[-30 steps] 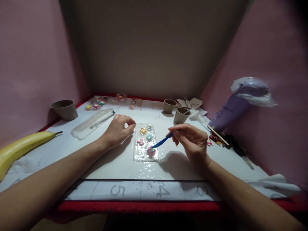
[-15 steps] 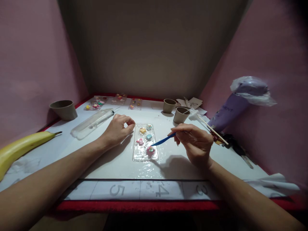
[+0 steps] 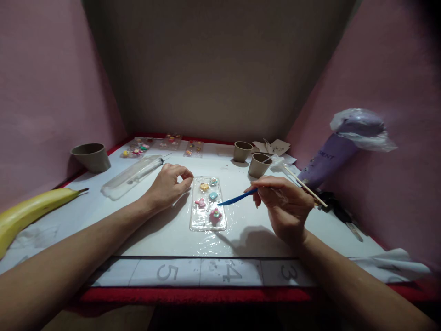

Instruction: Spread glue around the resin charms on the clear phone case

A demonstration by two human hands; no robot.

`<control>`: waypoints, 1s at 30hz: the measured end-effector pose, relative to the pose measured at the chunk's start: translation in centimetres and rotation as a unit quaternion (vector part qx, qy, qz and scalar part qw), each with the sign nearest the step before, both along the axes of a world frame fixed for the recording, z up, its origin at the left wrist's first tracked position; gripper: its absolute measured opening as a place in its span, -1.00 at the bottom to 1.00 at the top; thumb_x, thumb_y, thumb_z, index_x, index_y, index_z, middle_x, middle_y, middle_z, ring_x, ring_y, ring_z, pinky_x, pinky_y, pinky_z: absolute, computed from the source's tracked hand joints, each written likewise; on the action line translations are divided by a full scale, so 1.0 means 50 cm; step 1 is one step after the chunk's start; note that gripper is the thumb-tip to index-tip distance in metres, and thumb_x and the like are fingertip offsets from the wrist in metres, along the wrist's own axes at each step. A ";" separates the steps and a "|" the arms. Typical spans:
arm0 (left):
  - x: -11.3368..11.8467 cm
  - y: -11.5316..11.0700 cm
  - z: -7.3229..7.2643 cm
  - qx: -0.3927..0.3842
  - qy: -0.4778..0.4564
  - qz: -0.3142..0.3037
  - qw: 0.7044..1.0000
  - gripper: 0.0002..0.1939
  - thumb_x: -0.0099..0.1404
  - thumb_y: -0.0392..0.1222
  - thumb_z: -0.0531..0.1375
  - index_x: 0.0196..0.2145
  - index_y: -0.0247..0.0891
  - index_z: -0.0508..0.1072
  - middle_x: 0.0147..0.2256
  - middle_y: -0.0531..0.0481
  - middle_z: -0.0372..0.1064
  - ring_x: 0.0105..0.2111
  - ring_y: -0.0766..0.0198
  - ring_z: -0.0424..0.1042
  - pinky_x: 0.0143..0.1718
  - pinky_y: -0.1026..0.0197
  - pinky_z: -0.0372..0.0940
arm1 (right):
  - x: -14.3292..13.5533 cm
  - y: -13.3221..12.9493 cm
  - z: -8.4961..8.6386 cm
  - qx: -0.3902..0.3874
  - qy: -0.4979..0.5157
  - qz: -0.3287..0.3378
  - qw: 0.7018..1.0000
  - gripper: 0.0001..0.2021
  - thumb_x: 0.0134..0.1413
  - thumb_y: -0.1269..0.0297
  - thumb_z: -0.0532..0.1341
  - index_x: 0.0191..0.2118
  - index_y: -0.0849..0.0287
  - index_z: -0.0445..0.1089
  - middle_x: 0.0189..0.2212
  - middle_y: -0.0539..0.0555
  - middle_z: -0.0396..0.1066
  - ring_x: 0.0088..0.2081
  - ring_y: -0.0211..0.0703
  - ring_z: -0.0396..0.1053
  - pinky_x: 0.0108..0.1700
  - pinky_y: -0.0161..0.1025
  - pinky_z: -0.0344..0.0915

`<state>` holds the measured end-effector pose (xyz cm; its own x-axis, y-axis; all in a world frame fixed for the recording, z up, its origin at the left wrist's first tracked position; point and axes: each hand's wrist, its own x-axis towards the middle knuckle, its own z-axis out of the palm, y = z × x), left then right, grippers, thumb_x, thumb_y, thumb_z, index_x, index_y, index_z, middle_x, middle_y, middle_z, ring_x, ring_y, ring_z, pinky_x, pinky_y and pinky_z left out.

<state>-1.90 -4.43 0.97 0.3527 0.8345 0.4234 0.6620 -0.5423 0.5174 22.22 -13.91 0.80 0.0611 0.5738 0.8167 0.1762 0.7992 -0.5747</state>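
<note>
A clear rectangular case [image 3: 208, 222] lies on the white board, bearing several small charms. Among them are a pink flower charm [image 3: 215, 214] near its front end, a pink charm [image 3: 200, 202], a blue-green charm [image 3: 213, 196] and a yellow charm [image 3: 204, 186]. My right hand [image 3: 284, 202] pinches a blue plastic tool [image 3: 237, 198], whose tip is over the case's right side, just above the flower charm. My left hand [image 3: 174, 184] rests by the case's back left corner, fingers curled and fingertips pressed together; whether they grip the case edge is unclear.
Grey cups [image 3: 243, 151] [image 3: 260, 165] stand at the back right, another cup [image 3: 91, 157] at the left. A banana [image 3: 37, 209] and a syringe in a clear tray [image 3: 131, 177] lie left. A purple tube [image 3: 327, 158] and wooden stick [image 3: 306, 187] are right.
My right hand has moved slightly to the right, and the blue tool's tip has lifted off the flower charm, up and a little right. My left hand has stayed in place.
</note>
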 end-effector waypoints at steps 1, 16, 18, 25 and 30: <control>0.000 0.000 0.000 0.000 0.000 0.000 1.000 -0.79 0.18 -0.11 0.10 -0.42 -0.21 0.49 -0.32 -0.07 0.46 -0.18 0.08 0.27 -0.19 0.06 0.25 | 0.000 0.000 0.000 0.002 0.006 -0.003 1.000 -0.84 0.13 0.43 0.22 -0.22 0.11 0.52 -0.42 0.05 0.47 -0.53 -0.29 0.33 -0.53 -0.27 0.23; 0.000 0.000 -0.001 -0.007 0.001 0.001 1.000 -0.79 0.18 -0.10 0.10 -0.40 -0.21 0.50 -0.29 -0.08 0.46 -0.15 0.05 0.27 -0.17 0.05 0.26 | 0.004 -0.003 0.001 0.002 -0.087 -0.035 0.996 -0.77 0.10 0.53 0.22 -0.19 0.11 0.51 -0.43 0.03 0.47 -0.43 -0.25 0.40 -0.46 -0.30 0.29; 0.000 0.001 -0.001 -0.007 0.001 0.000 1.000 -0.79 0.18 -0.10 0.10 -0.40 -0.21 0.50 -0.29 -0.08 0.46 -0.15 0.06 0.27 -0.17 0.05 0.25 | 0.004 -0.002 0.000 0.007 -0.091 -0.035 0.995 -0.77 0.10 0.53 0.22 -0.19 0.11 0.51 -0.43 0.03 0.47 -0.43 -0.25 0.41 -0.46 -0.29 0.31; -0.001 0.001 0.000 -0.004 0.003 0.001 1.000 -0.80 0.19 -0.10 0.10 -0.40 -0.19 0.49 -0.29 -0.05 0.46 -0.15 0.08 0.27 -0.16 0.06 0.24 | 0.004 0.001 0.000 0.017 -0.106 -0.031 0.994 -0.77 0.09 0.53 0.22 -0.19 0.11 0.51 -0.45 0.03 0.48 -0.45 -0.24 0.41 -0.41 -0.24 0.35; -0.001 0.001 0.000 -0.001 0.003 0.002 1.000 -0.81 0.18 -0.11 0.10 -0.42 -0.19 0.49 -0.30 -0.05 0.46 -0.16 0.08 0.28 -0.16 0.06 0.24 | 0.003 0.001 0.001 0.021 -0.108 -0.038 0.993 -0.78 0.10 0.53 0.21 -0.19 0.12 0.51 -0.45 0.03 0.48 -0.46 -0.24 0.41 -0.40 -0.22 0.35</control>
